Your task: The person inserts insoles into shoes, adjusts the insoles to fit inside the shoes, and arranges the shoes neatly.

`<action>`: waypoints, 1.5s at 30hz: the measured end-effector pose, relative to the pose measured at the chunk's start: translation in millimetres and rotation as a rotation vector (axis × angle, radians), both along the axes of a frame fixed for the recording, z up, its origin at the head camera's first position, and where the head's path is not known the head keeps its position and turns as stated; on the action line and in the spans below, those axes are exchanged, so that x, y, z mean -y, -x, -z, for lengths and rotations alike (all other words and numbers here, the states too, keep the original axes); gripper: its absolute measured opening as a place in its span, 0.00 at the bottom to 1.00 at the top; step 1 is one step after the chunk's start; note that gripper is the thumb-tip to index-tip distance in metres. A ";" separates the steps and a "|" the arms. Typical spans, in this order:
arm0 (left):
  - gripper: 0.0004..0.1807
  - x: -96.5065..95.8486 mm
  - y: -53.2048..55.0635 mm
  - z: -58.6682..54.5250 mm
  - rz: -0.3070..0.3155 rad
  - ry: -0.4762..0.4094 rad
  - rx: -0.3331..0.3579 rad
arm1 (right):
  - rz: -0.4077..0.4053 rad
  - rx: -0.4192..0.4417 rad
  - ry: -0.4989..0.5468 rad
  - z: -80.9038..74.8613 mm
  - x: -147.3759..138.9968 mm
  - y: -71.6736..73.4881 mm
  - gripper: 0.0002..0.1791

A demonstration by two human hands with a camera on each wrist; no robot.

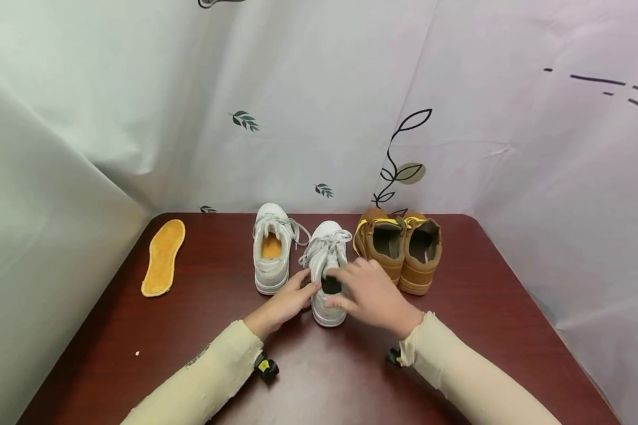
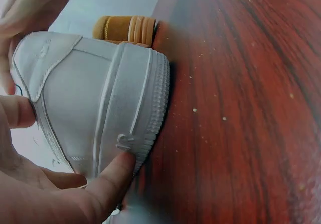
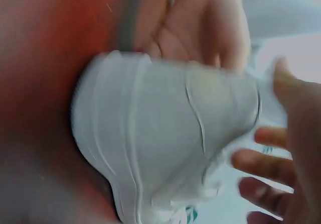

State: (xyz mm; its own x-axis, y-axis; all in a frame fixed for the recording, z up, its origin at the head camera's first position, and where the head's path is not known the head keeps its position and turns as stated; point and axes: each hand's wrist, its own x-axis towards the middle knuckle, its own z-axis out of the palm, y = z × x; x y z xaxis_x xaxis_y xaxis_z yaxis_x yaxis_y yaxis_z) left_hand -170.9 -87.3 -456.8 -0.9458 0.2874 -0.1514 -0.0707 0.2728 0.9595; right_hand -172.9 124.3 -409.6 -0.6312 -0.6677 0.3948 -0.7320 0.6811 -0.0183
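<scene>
A white lace-up sneaker stands on the table, toe pointing away, its dark inside bare of any orange lining. My left hand grips its left side; in the left wrist view one fingertip lies on the sole edge and another at the collar of the sneaker. Over the opening, my right hand hovers with fingers spread and slightly bent. The right wrist view, blurred, has the right hand beside the collar with nothing between its fingers. A second white sneaker, with an orange fuzzy insole inside, stands to the left.
One orange insole lies flat at the table's left. A pair of brown shoes with yellow laces stands close on the right. The dark red table ends against a pale patterned curtain.
</scene>
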 end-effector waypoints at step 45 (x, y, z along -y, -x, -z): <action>0.40 -3.3 8.9 -2.3 -0.049 -0.068 0.162 | 0.274 0.233 0.252 17.1 26.0 74.4 0.19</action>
